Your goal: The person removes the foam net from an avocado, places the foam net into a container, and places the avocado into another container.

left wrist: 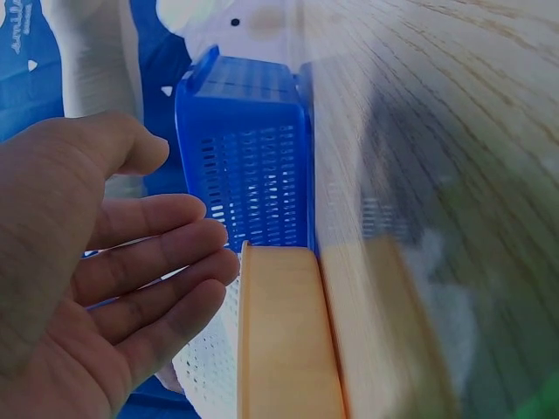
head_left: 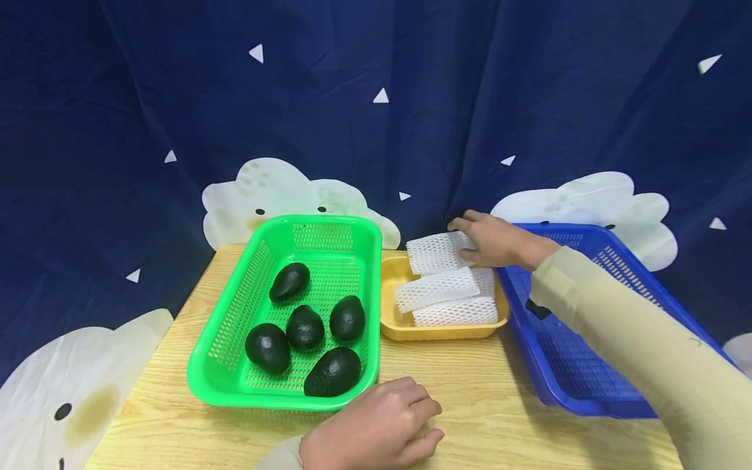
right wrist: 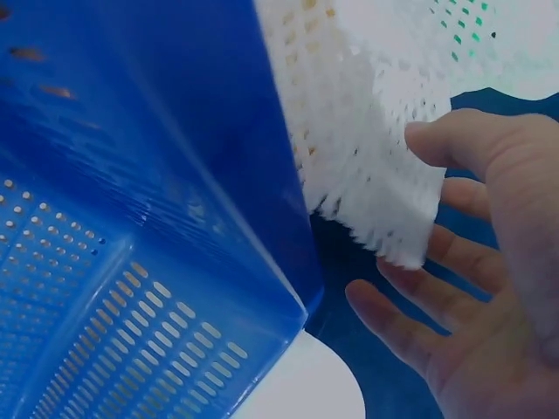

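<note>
My right hand [head_left: 493,238] is at the right end of a white foam net sleeve [head_left: 431,254] at the back of the yellow tray [head_left: 443,333]. In the right wrist view, the thumb lies on one side of the net sleeve [right wrist: 384,166] and the fingers reach behind it, pinching its end. Two more foam net sleeves lie in front of it in the tray. My left hand [head_left: 378,424] is near the front right corner of the green basket [head_left: 200,378], its fingers loosely bent and holding nothing. Several dark avocados [head_left: 305,328] lie in the green basket.
A blue basket [head_left: 546,385] stands on the right, under my right forearm, with a small black piece [head_left: 537,310] showing by the sleeve. The wooden table [head_left: 452,385] runs back to a dark blue curtain [head_left: 352,130] with white clouds.
</note>
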